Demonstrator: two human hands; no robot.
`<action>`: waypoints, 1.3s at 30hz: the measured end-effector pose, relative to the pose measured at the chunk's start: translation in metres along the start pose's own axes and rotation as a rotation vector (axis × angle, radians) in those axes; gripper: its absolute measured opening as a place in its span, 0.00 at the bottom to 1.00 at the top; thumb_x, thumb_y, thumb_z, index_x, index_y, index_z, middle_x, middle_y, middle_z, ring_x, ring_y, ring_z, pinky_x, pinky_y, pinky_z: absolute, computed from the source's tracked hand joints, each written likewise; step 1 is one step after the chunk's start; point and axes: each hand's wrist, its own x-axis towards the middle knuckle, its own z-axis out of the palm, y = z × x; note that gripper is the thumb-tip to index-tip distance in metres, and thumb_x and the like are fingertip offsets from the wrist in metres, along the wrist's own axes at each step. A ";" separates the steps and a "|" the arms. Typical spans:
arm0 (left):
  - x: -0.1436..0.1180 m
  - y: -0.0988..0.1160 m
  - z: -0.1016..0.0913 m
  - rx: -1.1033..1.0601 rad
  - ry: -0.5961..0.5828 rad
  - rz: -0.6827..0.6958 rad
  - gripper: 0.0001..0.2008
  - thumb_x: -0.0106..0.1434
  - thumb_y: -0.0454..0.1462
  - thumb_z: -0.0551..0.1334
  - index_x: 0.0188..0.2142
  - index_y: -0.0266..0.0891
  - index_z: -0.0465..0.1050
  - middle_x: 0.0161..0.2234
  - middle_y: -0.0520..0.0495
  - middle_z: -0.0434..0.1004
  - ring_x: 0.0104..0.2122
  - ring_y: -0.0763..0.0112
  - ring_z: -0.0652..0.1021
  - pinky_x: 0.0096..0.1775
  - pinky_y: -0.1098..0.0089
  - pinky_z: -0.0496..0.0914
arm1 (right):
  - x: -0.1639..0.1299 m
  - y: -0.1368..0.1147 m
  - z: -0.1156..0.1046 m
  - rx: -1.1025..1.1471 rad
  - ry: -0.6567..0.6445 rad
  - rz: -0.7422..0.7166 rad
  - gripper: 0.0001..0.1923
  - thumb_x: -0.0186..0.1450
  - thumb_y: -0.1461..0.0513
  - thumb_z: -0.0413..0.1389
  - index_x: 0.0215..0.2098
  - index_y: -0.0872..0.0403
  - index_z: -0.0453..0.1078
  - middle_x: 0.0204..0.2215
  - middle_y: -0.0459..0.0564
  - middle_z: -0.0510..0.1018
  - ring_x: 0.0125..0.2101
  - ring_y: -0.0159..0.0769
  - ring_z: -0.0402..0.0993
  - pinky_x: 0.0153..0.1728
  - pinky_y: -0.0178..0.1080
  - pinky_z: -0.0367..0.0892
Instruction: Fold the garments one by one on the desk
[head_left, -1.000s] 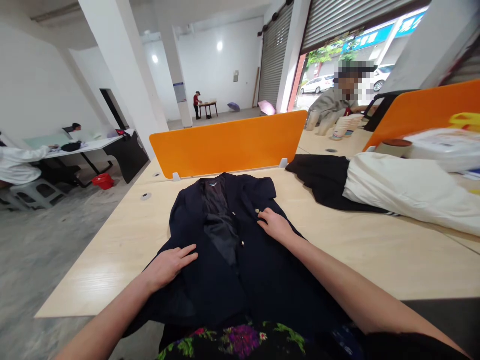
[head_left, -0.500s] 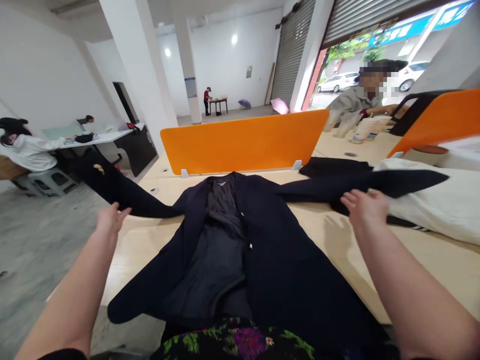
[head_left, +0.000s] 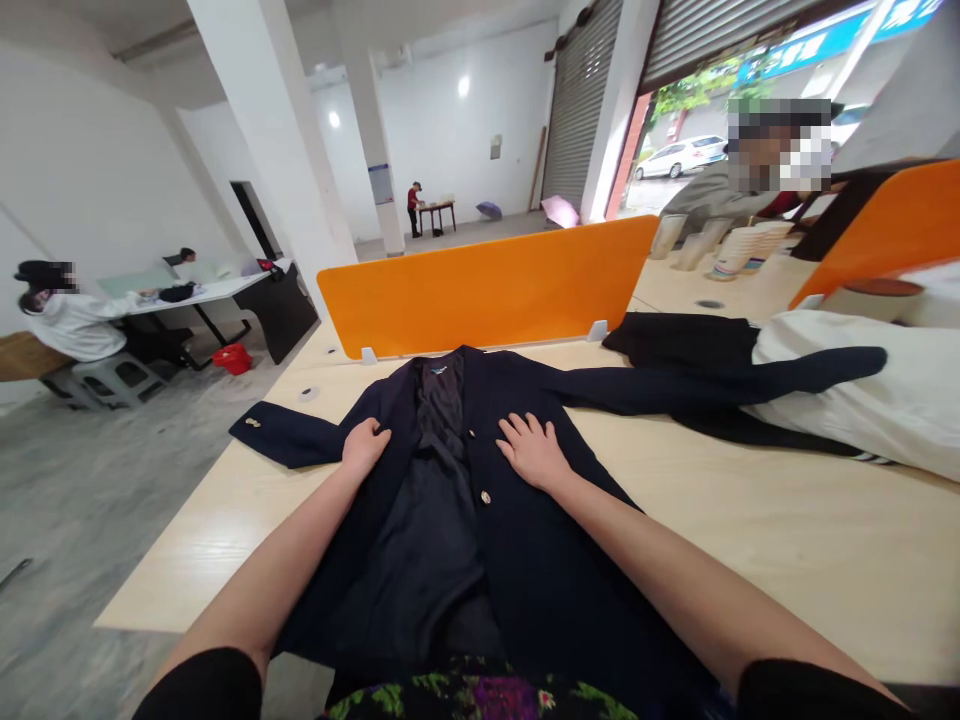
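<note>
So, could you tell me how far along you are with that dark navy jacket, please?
Done: the dark navy jacket lies face up on the pale wooden table, both sleeves spread out. In hand: left hand and right hand press flat on its chest. Left: the front is open, nothing folded.

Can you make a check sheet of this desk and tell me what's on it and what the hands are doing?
Surface: pale wooden table, orange plastic divider at the back.
Job's things: dark navy blazer lying front up, open, sleeves spread.
Clutter: white cloth bundle, black garment, stacked paper cups.
Grippers: left hand and right hand flat on the blazer, fingers open.
Cables: nothing seen.
Surroundings: people at other tables, roller shutters.
</note>
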 end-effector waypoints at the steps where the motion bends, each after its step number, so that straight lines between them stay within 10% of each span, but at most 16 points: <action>1: 0.008 0.005 -0.005 0.011 0.036 0.010 0.09 0.63 0.41 0.55 0.37 0.39 0.71 0.37 0.43 0.76 0.39 0.60 0.77 0.37 0.67 0.67 | 0.005 -0.001 0.000 0.004 -0.007 0.000 0.26 0.71 0.54 0.39 0.63 0.52 0.59 0.64 0.55 0.60 0.63 0.56 0.50 0.57 0.64 0.49; 6: 0.038 0.047 -0.023 0.071 0.356 -0.004 0.18 0.67 0.32 0.45 0.52 0.33 0.64 0.52 0.31 0.65 0.47 0.54 0.74 0.42 0.61 0.67 | 0.029 -0.003 0.004 0.045 -0.016 0.045 0.26 0.71 0.53 0.38 0.64 0.51 0.58 0.65 0.54 0.58 0.63 0.55 0.49 0.58 0.64 0.47; 10: 0.025 0.079 0.003 0.070 0.114 0.349 0.15 0.66 0.33 0.51 0.51 0.34 0.67 0.50 0.34 0.69 0.47 0.59 0.74 0.46 0.64 0.68 | 0.037 -0.003 0.006 0.055 -0.009 0.075 0.26 0.71 0.53 0.38 0.64 0.51 0.58 0.65 0.54 0.58 0.63 0.54 0.49 0.58 0.63 0.48; 14: -0.003 0.054 0.025 0.099 0.136 0.566 0.14 0.67 0.36 0.52 0.50 0.39 0.69 0.56 0.41 0.68 0.56 0.62 0.68 0.55 0.65 0.64 | 0.038 -0.001 0.006 0.062 -0.007 0.066 0.26 0.71 0.53 0.38 0.64 0.51 0.59 0.64 0.53 0.59 0.63 0.54 0.49 0.59 0.62 0.48; 17: -0.017 -0.008 0.018 0.156 0.278 0.355 0.17 0.69 0.34 0.46 0.51 0.36 0.68 0.52 0.38 0.72 0.54 0.61 0.70 0.55 0.62 0.63 | 0.039 0.000 0.006 0.064 -0.005 0.059 0.27 0.71 0.53 0.39 0.64 0.51 0.59 0.65 0.53 0.59 0.63 0.54 0.49 0.59 0.62 0.48; 23: -0.057 -0.110 -0.002 0.242 0.036 0.094 0.15 0.67 0.43 0.51 0.45 0.37 0.69 0.42 0.38 0.77 0.46 0.58 0.76 0.48 0.62 0.68 | 0.041 0.001 0.009 0.093 0.003 0.063 0.26 0.71 0.53 0.39 0.63 0.50 0.59 0.64 0.53 0.59 0.63 0.54 0.49 0.59 0.63 0.48; 32: -0.106 -0.111 -0.018 -0.159 -0.386 0.006 0.17 0.56 0.55 0.60 0.31 0.47 0.75 0.28 0.52 0.80 0.33 0.61 0.79 0.33 0.64 0.72 | 0.041 0.003 0.009 0.103 0.008 0.054 0.26 0.71 0.53 0.39 0.63 0.51 0.60 0.64 0.53 0.60 0.63 0.54 0.49 0.59 0.63 0.48; 39: -0.035 -0.083 -0.027 -0.483 -0.385 -0.211 0.28 0.55 0.62 0.57 0.26 0.38 0.69 0.22 0.46 0.76 0.23 0.65 0.77 0.29 0.67 0.72 | 0.041 0.002 0.006 0.112 0.004 0.064 0.26 0.71 0.54 0.39 0.63 0.52 0.60 0.64 0.53 0.60 0.63 0.54 0.49 0.59 0.63 0.48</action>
